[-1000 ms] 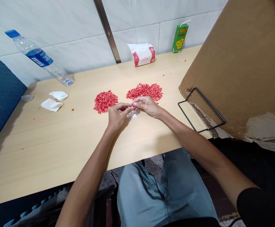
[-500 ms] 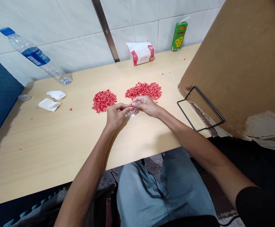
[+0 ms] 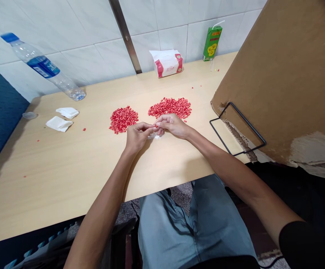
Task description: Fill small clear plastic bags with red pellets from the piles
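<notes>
Pale wooden table (image 3: 53, 168) runs under a white tiled wall, and a tissue pack (image 3: 167, 63) stands at its far edge. Nearer you than the tissue pack lie two heaps of red pellets, a left heap (image 3: 122, 118) and a right heap (image 3: 171, 106). Nearer still, your left hand (image 3: 136, 135) and right hand (image 3: 172, 125) meet fingertip to fingertip, pinched narrow on a small clear piece (image 3: 154, 136) too small to identify. Right of the tissue pack stands a green drink carton (image 3: 212, 43). A leaning cardboard sheet (image 3: 285, 74) with a black wire frame (image 3: 236, 129) closes off that side. Far left of the tissue pack are a water bottle (image 3: 43, 67) and crumpled tissues (image 3: 58, 123).
</notes>
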Motion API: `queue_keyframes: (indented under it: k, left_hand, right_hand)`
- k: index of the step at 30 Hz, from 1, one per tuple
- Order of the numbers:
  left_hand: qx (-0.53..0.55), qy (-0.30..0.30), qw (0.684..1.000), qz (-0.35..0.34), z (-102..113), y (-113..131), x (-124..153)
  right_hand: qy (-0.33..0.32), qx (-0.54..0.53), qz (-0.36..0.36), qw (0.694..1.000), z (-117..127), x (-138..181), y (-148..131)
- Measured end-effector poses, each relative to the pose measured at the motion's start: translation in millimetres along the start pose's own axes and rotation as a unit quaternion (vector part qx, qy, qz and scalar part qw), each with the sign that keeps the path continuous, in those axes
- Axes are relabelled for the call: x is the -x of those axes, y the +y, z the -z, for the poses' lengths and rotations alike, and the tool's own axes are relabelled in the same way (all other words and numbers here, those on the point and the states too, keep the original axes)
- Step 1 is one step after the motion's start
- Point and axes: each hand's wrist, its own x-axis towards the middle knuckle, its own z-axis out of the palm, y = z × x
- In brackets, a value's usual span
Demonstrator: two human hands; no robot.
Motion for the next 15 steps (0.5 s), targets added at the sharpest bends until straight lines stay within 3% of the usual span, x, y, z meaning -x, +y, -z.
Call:
queue_keyframes:
  k: [15]
  left_hand:
    - [0.001,-0.008,1.0,-0.009,1.1,-1.9,-0.4]
  right_hand:
    - [0.003,0.008,0.003,1.0,-0.5,0.4,-0.5]
